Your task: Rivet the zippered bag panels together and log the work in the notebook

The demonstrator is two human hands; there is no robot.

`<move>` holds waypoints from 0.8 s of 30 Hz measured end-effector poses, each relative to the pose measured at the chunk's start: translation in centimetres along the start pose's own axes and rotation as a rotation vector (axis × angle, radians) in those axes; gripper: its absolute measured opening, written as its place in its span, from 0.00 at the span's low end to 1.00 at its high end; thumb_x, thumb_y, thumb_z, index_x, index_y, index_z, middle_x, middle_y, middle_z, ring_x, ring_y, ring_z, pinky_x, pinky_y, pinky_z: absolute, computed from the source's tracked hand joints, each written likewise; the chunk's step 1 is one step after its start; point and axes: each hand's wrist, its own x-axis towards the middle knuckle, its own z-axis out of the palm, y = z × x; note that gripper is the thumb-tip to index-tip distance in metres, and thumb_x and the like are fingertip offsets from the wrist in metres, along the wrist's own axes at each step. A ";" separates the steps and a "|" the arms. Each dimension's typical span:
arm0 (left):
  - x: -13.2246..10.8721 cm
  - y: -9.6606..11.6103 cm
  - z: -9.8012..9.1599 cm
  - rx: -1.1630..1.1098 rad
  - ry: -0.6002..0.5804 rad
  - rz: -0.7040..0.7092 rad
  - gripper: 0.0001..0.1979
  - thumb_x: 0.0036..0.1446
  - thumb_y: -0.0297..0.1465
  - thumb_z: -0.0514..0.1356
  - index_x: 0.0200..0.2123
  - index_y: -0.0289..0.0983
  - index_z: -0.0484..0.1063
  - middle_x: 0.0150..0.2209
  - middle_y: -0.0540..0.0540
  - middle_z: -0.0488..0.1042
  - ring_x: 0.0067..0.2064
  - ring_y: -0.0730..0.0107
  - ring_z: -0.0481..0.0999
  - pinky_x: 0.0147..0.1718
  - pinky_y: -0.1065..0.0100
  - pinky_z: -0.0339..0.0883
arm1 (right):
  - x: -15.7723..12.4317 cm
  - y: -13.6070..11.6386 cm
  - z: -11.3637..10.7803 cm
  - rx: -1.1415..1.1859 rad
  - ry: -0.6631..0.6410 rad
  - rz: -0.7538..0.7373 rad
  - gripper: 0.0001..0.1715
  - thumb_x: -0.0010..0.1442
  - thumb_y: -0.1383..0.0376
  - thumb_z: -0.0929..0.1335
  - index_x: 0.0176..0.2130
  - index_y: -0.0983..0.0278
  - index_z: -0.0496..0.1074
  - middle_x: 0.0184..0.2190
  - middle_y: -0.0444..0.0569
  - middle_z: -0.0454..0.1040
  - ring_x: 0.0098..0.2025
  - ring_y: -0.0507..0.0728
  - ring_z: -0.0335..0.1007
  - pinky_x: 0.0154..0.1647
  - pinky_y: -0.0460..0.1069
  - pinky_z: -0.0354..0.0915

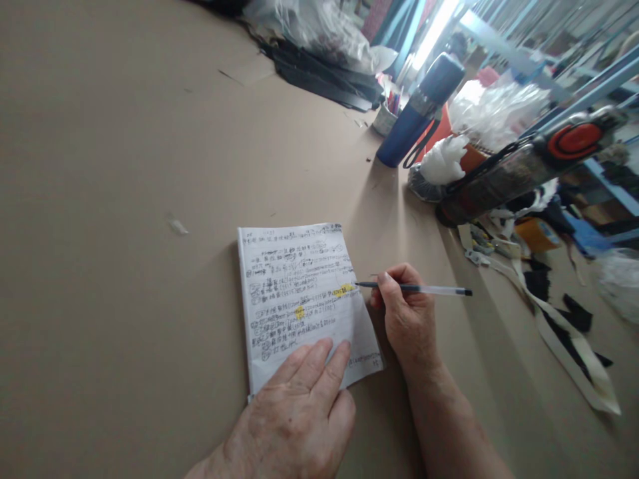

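Observation:
A notebook (294, 273) lies open on the brown table (124, 266), its page filled with dark handwriting and marked with two yellow patches. Across the lower part of the page rests my left hand (304, 406), palm down, fingers stretched out and holding nothing. Just right of the notebook, my right hand (407, 316) pinches a pen (434, 289) with a black tip and clear barrel. The pen's tip is at the right edge of the page, near a yellow mark; whether it touches the paper I cannot tell.
Behind to the right stand a blue bottle (419, 113), a dark bottle with a red button (524, 166) and a pen cup (386, 120). Fabric strips (564, 352) lie at right. Plastic bags (319, 33) and black material (324, 76) lie at the back.

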 end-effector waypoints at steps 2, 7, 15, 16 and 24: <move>0.1 0.0 0.0 -0.006 0.004 -0.002 0.07 0.57 0.27 0.53 0.29 0.36 0.70 0.48 0.41 0.75 0.52 0.56 0.71 0.49 0.57 0.67 | 0.0 0.0 0.0 -0.002 -0.013 -0.003 0.14 0.62 0.59 0.65 0.27 0.62 0.62 0.19 0.38 0.63 0.21 0.49 0.58 0.23 0.45 0.56; 0.1 -0.1 -0.1 -0.006 -0.002 -0.005 0.09 0.59 0.27 0.51 0.29 0.36 0.69 0.49 0.41 0.75 0.52 0.55 0.71 0.49 0.56 0.67 | 0.1 -0.3 0.0 -0.003 0.067 -0.015 0.14 0.62 0.58 0.65 0.28 0.62 0.63 0.19 0.38 0.64 0.22 0.49 0.60 0.25 0.45 0.58; -0.1 0.0 0.2 -0.014 0.003 -0.014 0.08 0.58 0.27 0.52 0.30 0.36 0.70 0.49 0.41 0.74 0.53 0.56 0.70 0.50 0.57 0.66 | 0.0 -0.4 0.2 0.016 0.008 -0.021 0.13 0.62 0.59 0.65 0.28 0.62 0.63 0.19 0.38 0.65 0.21 0.48 0.59 0.23 0.44 0.57; -0.1 0.0 0.1 -0.012 0.000 -0.012 0.08 0.58 0.27 0.52 0.30 0.36 0.70 0.49 0.41 0.74 0.53 0.56 0.70 0.51 0.57 0.66 | 0.0 -0.4 0.2 0.004 0.006 -0.022 0.13 0.62 0.60 0.65 0.28 0.62 0.62 0.19 0.38 0.65 0.21 0.48 0.59 0.22 0.44 0.57; 0.7 0.2 -1.3 -0.022 -0.103 -0.031 0.09 0.59 0.27 0.52 0.30 0.36 0.71 0.49 0.40 0.75 0.51 0.54 0.73 0.48 0.55 0.69 | -0.1 -0.5 0.4 -0.028 -0.006 -0.031 0.13 0.62 0.61 0.65 0.27 0.62 0.63 0.17 0.38 0.63 0.20 0.48 0.58 0.21 0.44 0.55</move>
